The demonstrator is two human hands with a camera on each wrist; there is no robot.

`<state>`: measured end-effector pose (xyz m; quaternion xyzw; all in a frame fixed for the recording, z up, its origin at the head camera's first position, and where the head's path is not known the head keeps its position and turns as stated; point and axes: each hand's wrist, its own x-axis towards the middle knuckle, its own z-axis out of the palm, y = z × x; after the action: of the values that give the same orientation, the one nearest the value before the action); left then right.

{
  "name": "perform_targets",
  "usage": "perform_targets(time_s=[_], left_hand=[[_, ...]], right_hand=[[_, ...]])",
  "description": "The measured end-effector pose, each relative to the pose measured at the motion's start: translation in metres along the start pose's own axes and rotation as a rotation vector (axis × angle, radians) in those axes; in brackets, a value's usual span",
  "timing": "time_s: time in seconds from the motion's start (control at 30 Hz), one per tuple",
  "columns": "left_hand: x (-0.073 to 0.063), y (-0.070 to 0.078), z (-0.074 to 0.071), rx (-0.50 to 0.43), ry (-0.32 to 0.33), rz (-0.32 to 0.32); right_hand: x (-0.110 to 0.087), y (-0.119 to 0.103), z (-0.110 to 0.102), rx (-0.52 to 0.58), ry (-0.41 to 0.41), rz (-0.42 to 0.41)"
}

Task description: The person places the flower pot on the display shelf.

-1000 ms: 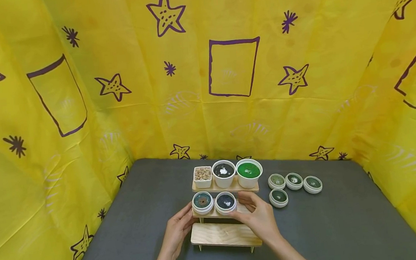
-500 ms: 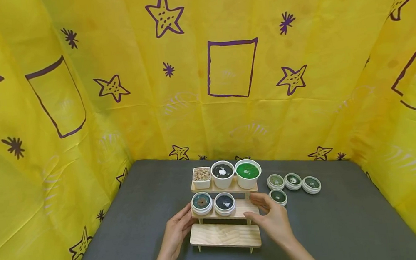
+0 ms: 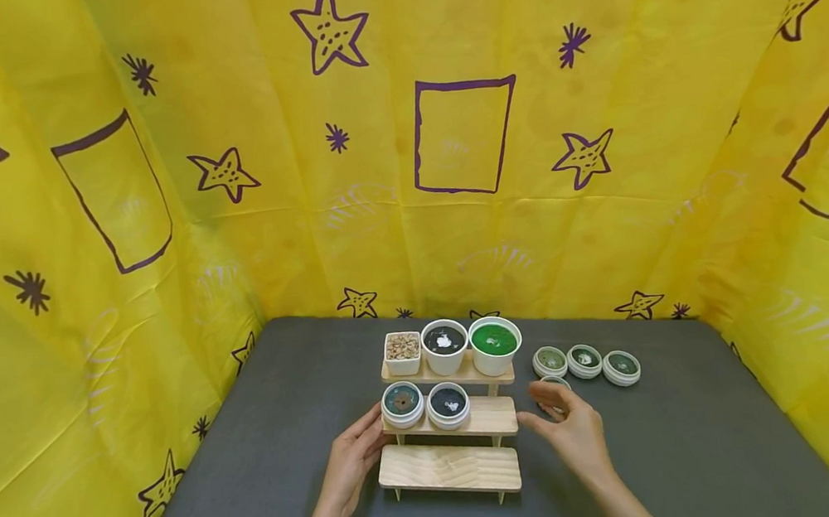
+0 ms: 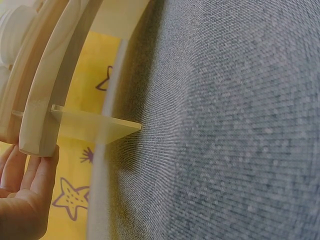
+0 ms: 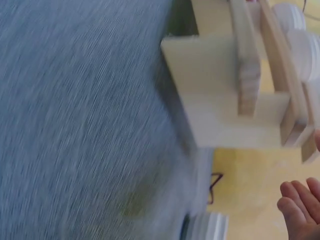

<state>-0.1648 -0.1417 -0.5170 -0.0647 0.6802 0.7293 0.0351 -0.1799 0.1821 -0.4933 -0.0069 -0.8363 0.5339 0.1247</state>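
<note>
A three-step wooden stand is in the head view. On its middle step sit two small white jars, one teal-topped jar with a brown spot and one dark blue jar. My left hand rests its fingers against the left end of that step, beside the teal jar; the left wrist view shows the fingertips at the board's end. Just off the step's right end, my right hand is held with fingers spread and nothing in them. Behind its fingers, a small jar is partly hidden.
The top step carries a square cup of chips, a dark-filled cup and a green-filled cup. Right of the stand, on the grey table, stand more small jars. Yellow cloth encloses the back and sides.
My right hand has let go of the dark blue jar and moved right, past the end of the step. The jar stays on the step. My left hand has kept its place.
</note>
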Motion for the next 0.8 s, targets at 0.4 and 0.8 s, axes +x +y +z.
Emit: perform_targets(time_s=[0.4,0.8], left_hand=[[-0.001,0.001,0.001,0.009,0.006,-0.007],[-0.001,0.001,0.001,0.020,0.009,-0.004]], right_hand=[[0.018,0.031,-0.019,-0.068,0.153,0.066],[0.031,0.037,-0.025,-0.068,0.102,0.143]])
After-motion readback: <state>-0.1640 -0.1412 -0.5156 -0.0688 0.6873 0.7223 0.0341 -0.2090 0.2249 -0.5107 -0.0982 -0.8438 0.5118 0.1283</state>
